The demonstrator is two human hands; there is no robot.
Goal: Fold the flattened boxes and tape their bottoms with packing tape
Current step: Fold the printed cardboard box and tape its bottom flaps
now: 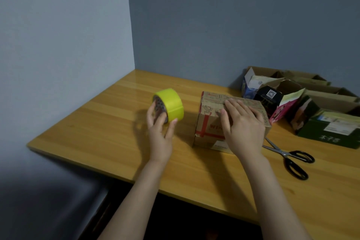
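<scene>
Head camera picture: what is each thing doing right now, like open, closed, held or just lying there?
yellow tape roll, gripped by the left hand.
brown box, folded up, top flaps closed, pressed down by the flat right hand.
scissors, lying on the table, blades slightly apart, untouched.
row of boxes at the back, standing, tops open.

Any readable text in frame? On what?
"WI", red, on the brown box; rest hidden by the right hand.
On the green box, white characters: too blurred.
Its white label and the square label on the black box: too small.
On the yellow tape roll in the left hand: none.
</scene>
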